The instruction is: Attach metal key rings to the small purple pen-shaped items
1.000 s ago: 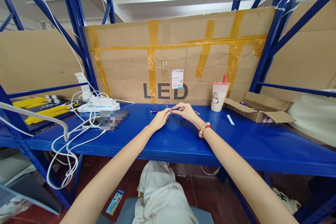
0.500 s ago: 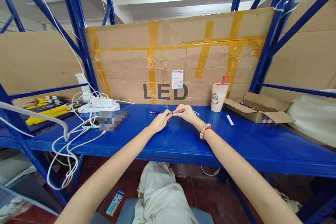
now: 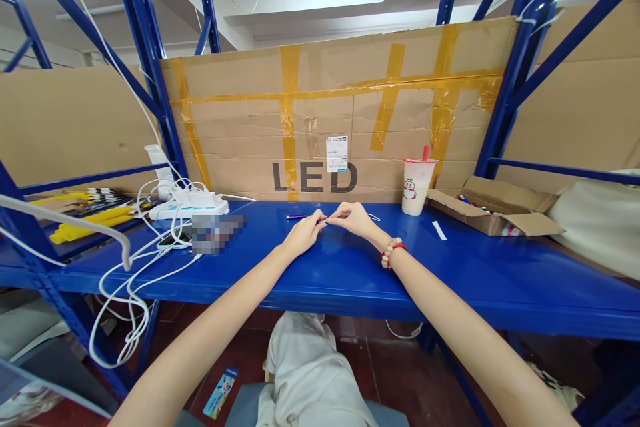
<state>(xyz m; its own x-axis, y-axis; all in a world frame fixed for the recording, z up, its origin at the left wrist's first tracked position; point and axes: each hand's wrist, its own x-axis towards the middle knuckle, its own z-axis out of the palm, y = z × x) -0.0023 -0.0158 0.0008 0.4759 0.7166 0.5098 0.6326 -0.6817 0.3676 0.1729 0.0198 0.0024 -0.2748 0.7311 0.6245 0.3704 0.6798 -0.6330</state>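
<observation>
My left hand (image 3: 304, 232) is closed in a pinch above the blue shelf top, fingertips almost meeting those of my right hand. My right hand (image 3: 354, 219), with a beaded bracelet (image 3: 392, 252) at its wrist, is pinched too. Between the fingertips both hands hold a small slim piece (image 3: 325, 220), dark with a shiny part; the fingers cover most of it and its kind does not show. Just left of my left fingers lies a short purple pen-like stick (image 3: 296, 217). A thin white loop (image 3: 374, 217) pokes out beyond my right hand.
To the right stand a drink cup (image 3: 419, 190) with a red straw and an open cardboard box (image 3: 500, 217); a white strip (image 3: 439, 230) lies between. Cables and a power strip (image 3: 190, 209) crowd the left. Taped cardboard (image 3: 320, 113) walls the back.
Both hands keep their pinch at nearly the same spot; the piece between them shows at a slightly different angle. Another person's hand at far left has shifted and is harder to make out.
</observation>
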